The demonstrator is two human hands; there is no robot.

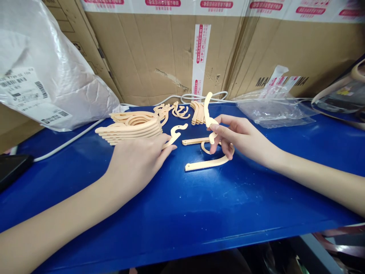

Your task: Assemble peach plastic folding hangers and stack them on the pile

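Note:
Between the thumb and fingers of my left hand [139, 163] is a cream plastic hanger piece [177, 132] with a curved, notched end. My right hand [235, 135] pinches a curved cream hanger arm [208, 108], which stands up above the fingers. Beneath that hand lie a straight-ended hanger piece [195, 141] and a longer curved hanger arm [203, 164]; its fingers overlap parts of them. Left of centre, a stack of cream hanger parts [134, 127] sits just beyond my left hand. Several hooks [180, 111] and a row of short curved arms [197, 112] lie behind.
Cardboard boxes [159, 49] line the back of the blue table [176, 213]. A white mailing bag [57, 76] leans at the left, near a white cable [68, 142] and a black object [14, 171]. Clear plastic bags [273, 112] lie at the back right.

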